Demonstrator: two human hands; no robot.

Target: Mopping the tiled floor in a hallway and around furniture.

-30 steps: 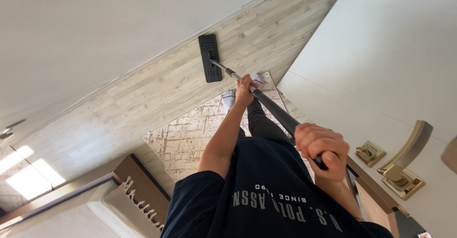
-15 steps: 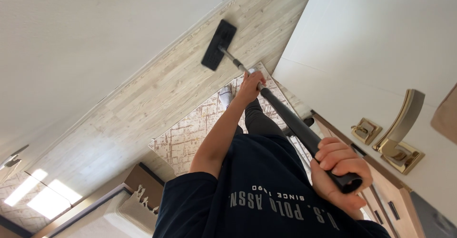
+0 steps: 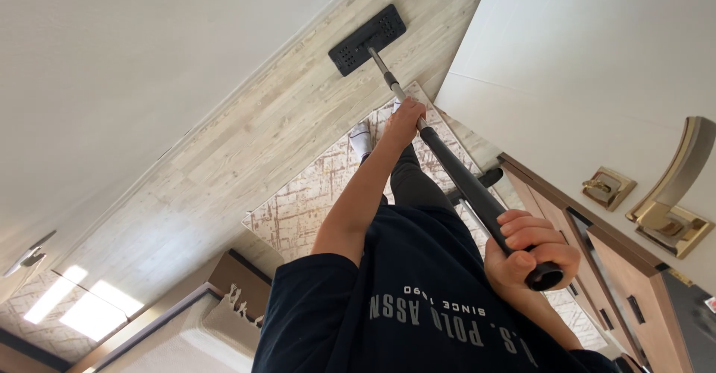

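Out on the pale wood-look floor (image 3: 246, 142), close to the white wall (image 3: 134, 60), lies the flat black mop head (image 3: 368, 39), its perforated back facing up. From it a long pole (image 3: 447, 165) runs back toward the camera, silver near the head and black further along. One hand (image 3: 405, 121), on the left of the picture at the end of a bare outstretched arm, is wrapped around the pole about midway down; which of the person's hands it is cannot be told in this upended view. The other hand (image 3: 528, 257) is closed in a fist around the black end of the pole, near the chest of a dark navy shirt (image 3: 418, 306). Beneath the person lies a cream rug (image 3: 313, 194) with brown crosshatch lines, and a white sock (image 3: 362, 138) shows on it. Beside the pole stands a white door (image 3: 597, 74) with a gold lever handle (image 3: 675, 194) and a gold thumb-turn lock (image 3: 608, 186).
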